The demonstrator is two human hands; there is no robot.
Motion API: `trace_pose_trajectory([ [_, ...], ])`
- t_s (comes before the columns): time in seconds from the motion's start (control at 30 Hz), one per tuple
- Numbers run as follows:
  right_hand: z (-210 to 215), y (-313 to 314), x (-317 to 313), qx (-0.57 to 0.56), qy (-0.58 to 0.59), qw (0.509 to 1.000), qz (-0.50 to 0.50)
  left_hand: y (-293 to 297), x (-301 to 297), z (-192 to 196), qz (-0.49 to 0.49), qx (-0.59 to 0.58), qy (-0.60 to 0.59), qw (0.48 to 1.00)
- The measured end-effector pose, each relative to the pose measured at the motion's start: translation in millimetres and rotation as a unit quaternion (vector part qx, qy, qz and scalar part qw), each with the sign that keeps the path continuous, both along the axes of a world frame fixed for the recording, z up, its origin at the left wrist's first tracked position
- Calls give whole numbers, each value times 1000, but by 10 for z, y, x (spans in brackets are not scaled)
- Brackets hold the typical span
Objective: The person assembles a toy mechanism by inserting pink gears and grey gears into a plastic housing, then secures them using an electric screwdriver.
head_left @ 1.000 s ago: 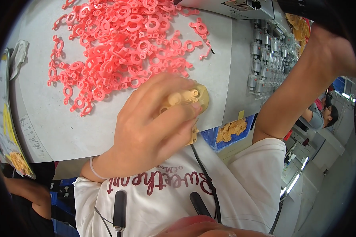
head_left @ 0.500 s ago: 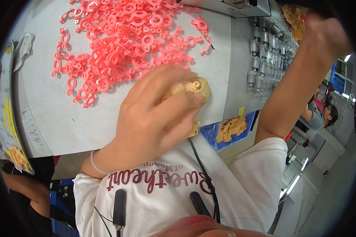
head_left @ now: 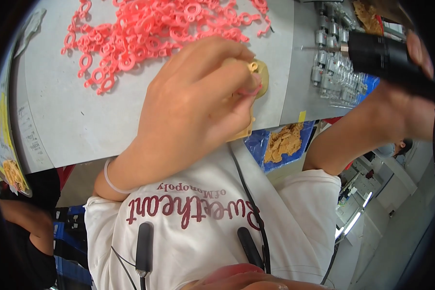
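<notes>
My left hand (head_left: pixel 193 92) is closed around a pale yellow moulded plastic part (head_left: pixel 262 91), pressing it near the table's front edge. The fingers cover much of the part; a small round post shows at its top and a flat edge below. At the far right, my right hand (head_left: pixel 411 111) grips a black power screwdriver (head_left: pixel 379 57), its thin bit pointing left toward the table. Some distance separates the bit from the yellow part. Beyond my left hand lies a heap of pink plastic ring-shaped pieces (head_left: pixel 145 34).
Rows of small silver motors (head_left: pixel 326 72) in clear packing lie at the right. A blue bin (head_left: pixel 258 147) with tan plastic parts (head_left: pixel 284 144) sits below the front edge. A tray (head_left: pixel 7 145) stands at the left, near another person's arm (head_left: pixel 29 220).
My right hand has come down from the upper right, and the black screwdriver now shows in it. My left hand still holds the yellow part. The whole view has shifted slightly.
</notes>
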State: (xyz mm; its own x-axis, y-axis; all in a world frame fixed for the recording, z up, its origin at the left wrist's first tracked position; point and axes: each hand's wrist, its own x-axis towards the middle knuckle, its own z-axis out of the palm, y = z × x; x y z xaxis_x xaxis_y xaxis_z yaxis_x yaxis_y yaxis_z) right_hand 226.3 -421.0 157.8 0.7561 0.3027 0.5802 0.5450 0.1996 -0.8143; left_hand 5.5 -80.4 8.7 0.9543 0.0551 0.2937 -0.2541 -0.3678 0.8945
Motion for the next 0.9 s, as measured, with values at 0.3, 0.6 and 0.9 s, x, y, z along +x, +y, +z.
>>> trace_pose_trajectory([
  [0.3,-260,938,-965,-18,15,1000,17,11,-5,-64,1,-5,-22,1000],
  [0.6,-321,1040,-987,-19,11,999,48,-9,-22,-55,5,-10,-16,1000],
  [0.9,-360,1419,-1250,-30,6,996,79,-13,-7,-62,11,-10,-26,1000],
])
